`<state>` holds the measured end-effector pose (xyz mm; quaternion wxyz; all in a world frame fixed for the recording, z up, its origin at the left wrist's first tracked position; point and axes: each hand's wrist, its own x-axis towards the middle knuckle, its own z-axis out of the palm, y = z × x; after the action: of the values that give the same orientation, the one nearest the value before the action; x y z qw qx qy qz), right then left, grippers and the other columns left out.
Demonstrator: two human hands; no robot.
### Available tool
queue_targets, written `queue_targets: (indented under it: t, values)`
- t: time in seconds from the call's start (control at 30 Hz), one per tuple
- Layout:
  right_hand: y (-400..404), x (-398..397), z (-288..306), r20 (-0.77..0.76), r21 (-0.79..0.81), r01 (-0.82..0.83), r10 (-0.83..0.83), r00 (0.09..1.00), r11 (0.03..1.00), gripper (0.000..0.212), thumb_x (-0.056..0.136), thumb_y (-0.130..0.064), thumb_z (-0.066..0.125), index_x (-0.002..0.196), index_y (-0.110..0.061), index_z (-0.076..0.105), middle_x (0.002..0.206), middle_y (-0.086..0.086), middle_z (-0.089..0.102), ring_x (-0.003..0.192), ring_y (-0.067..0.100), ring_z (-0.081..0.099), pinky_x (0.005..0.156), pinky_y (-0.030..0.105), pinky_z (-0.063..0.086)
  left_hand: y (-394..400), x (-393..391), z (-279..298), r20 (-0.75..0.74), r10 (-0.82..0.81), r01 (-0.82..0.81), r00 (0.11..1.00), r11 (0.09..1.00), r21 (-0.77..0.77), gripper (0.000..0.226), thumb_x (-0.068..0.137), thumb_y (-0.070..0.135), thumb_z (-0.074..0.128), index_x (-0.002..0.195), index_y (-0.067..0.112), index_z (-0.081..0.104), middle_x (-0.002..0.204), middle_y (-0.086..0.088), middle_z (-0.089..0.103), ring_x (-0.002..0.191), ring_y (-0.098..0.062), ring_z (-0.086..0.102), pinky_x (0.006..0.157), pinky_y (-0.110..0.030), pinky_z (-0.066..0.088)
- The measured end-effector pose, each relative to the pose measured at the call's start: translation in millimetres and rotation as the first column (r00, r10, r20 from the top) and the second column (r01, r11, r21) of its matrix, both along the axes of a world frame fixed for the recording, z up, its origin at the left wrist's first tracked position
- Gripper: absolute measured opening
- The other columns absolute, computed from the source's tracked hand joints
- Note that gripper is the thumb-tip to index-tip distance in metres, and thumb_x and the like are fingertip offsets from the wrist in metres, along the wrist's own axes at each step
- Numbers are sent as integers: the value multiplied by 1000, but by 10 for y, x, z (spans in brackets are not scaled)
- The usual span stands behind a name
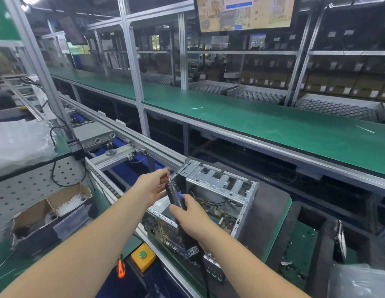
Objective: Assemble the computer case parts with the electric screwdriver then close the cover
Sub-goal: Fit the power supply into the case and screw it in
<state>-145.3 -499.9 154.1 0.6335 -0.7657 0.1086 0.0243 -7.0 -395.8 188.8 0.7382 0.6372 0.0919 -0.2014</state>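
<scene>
- Now, far off to the left of the fingers, a cardboard box (47, 214) sits open under a metal board full of holes (32, 188).
- Down low, closer to the person than both hands, an orange cutter knife (120, 268) lies next to a yellow box with a green button (143, 255).
- The left hand (154, 186) is up by the tip of the electric screwdriver (176, 195). Its thumb and fingers (163, 176) pinch something small and thin at the bit. It is too tiny to name.
- The right hand (192, 220) is wrapped tight around the black body of the screwdriver, just below its little blue screen. The tool tilts up and to the left, and its cord hangs down past the wrist.
- Right under and behind both hands lies the open computer case (221, 196). Its cover is off, so the green board and wires inside show.
- The case rests on a dark pad (271, 203), to the right of the fingers.
- Far beyond the fingers runs a long green shelf (251, 121).
</scene>
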Motion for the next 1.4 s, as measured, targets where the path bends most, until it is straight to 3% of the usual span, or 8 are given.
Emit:
queue_targets:
  t: [0.27,0.37,0.63,0.73,1.03,1.2,1.3,1.4]
  values:
    - [836,104,-533,-105,45,20,-15,994,999,45,76,-25,71,113,-37,50,99,6,62,76,22,65,71,41,59,531,78,-614,-120,21,-29,993,998,-64,6,97,15,58,92,12,59,73,-2,65,59,-14,61,54,-27,50]
    - [1367,248,-835,-128,25,96,-93,987,995,61,70,-25,75,125,-30,49,105,4,64,88,23,66,86,43,59,807,243,-953,-209,-71,37,975,986,-162,16,104,16,49,89,13,49,70,-2,51,52,-13,50,45,-23,48]
    - [2469,622,-1402,-177,131,275,-251,952,952,98,65,-12,79,150,-32,35,106,12,65,82,18,59,83,41,60,1472,823,-1842,-344,-259,208,903,962,-178,26,105,17,52,80,9,54,63,-3,58,43,-11,54,40,-21,48]
    - [2675,640,-1543,-195,136,365,-336,921,921,96,73,-9,80,148,-45,31,109,6,66,88,20,63,81,33,59,1497,864,-2056,-361,-373,316,855,926,-208,27,105,18,52,81,8,58,62,-1,61,45,-9,55,43,-23,51]
    - [2818,664,-1961,-199,170,489,-456,867,855,99,80,-3,76,152,-48,28,124,4,66,112,20,69,90,47,62,1499,813,-2520,-377,-490,386,786,865,-320,12,102,12,55,91,8,59,64,0,64,48,-7,57,47,-22,52]
    - [2872,763,-2135,-136,113,513,-498,856,851,114,73,-3,69,155,-61,15,104,-6,68,72,4,62,61,32,56,1505,838,-2555,-413,-504,393,759,860,-327,6,96,13,65,95,7,65,74,-3,67,54,-11,57,49,-24,53]
    - [2878,829,-2206,-117,85,549,-539,834,831,112,74,1,71,152,-61,19,105,-3,69,73,9,63,67,50,59,1474,849,-2525,-397,-519,417,757,851,-318,7,95,14,67,98,7,66,77,-3,71,56,-11,59,51,-25,54]
    - [2870,871,-2235,-119,64,565,-556,823,823,115,76,-1,73,153,-63,14,105,-10,70,78,5,69,68,46,61,1433,859,-2490,-375,-545,443,750,834,-328,7,98,16,64,98,9,66,81,-3,71,59,-10,60,55,-26,54]
